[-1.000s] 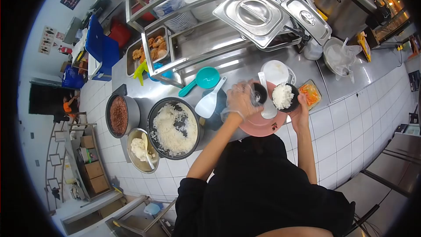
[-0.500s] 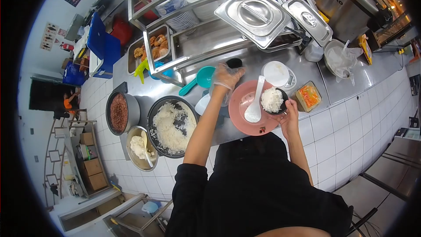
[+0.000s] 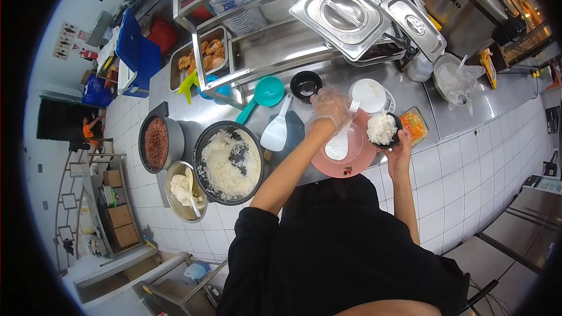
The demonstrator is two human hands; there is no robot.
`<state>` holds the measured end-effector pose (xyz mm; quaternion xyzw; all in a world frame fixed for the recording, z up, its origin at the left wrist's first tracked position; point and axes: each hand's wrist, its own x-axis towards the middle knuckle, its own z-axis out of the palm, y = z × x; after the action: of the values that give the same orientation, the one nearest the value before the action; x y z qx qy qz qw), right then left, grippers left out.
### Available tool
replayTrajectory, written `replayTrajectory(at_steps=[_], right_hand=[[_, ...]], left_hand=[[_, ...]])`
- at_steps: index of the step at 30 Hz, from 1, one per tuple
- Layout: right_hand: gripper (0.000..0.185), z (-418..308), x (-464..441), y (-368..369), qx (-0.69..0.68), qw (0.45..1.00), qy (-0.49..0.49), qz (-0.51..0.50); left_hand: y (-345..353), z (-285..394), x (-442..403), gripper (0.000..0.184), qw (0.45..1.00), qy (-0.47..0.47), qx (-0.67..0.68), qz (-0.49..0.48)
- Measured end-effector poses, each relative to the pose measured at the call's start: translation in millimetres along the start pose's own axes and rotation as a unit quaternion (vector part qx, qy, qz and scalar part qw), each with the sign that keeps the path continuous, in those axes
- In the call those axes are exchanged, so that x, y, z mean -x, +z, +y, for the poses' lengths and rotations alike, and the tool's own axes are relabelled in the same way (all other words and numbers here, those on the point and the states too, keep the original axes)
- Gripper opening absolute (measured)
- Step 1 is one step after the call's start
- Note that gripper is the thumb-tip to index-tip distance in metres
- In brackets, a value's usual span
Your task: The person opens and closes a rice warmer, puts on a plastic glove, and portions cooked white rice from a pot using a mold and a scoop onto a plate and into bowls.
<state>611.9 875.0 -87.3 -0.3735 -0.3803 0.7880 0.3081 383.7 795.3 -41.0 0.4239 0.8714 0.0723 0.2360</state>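
Desk: shiny stainless-steel surface [image 3: 418, 93].
Right hand [image 3: 399, 151]: grip closed on a small black bowl [image 3: 397, 132] of white rice [image 3: 381, 129], at the right edge of a round pink plate [image 3: 364, 162].
Left hand [image 3: 331, 106]: clear-gloved, beside a white paddle [image 3: 336, 147] on the plate; cannot tell whether gripping.
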Motion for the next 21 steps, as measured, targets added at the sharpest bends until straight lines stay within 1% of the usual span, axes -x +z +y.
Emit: replayTrajectory(at_steps=[3,4,6,8,9,10,11,12,14,17,18,19,21], right_hand=[[0.038,0,5,4,0.02,0.999,-0.041,-0.022],[0.039,3,7,5,0.024,0.998,-0.054,-0.024],[0.041,9,10,4,0.024,0.997,-0.065,-0.031],[0.042,7,15,12,0.015,0.997,-0.065,-0.04],[0.044,8,17,13,0.034,0.996,-0.075,-0.039],[0.046,10,18,13,0.053,0.994,-0.086,-0.038],[0.049,12,18,14,0.071,0.992,-0.097,-0.037],[0.051,15,16,15,0.118,0.981,-0.142,-0.051],[0.054,22,14,21,0.209,0.947,-0.23,-0.079],[0.041,20,22,36,0.378,0.866,-0.312,-0.099],[0.046,21,21,39,0.468,0.801,-0.356,-0.111],[0.047,21,23,43,0.497,0.77,-0.379,-0.126],[0.048,21,27,52,0.551,0.702,-0.423,-0.155]], left_hand=[[15,-11,-5,0.04,0.992,0.016,0.047,0.12],[21,-16,-7,0.039,0.982,0.014,0.144,0.124],[30,-29,-13,0.038,0.934,0.01,0.332,0.132],[20,-36,-5,0.04,0.904,0.006,0.381,0.193],[15,-41,-1,0.041,0.887,0.005,0.404,0.223],[8,-45,9,0.042,0.874,-0.023,0.401,0.273],[0,-52,21,0.038,0.86,-0.022,0.394,0.324],[-5,-60,32,0.034,0.843,-0.021,0.386,0.374],[0,-75,46,0.023,0.733,-0.026,0.483,0.478],[2,-76,63,0.02,0.612,-0.005,0.543,0.575],[2,-79,65,0.027,0.623,-0.007,0.514,0.589],[1,-80,67,0.031,0.67,-0.064,0.456,0.583],[-3,-84,69,0.04,0.745,-0.179,0.328,0.552]])
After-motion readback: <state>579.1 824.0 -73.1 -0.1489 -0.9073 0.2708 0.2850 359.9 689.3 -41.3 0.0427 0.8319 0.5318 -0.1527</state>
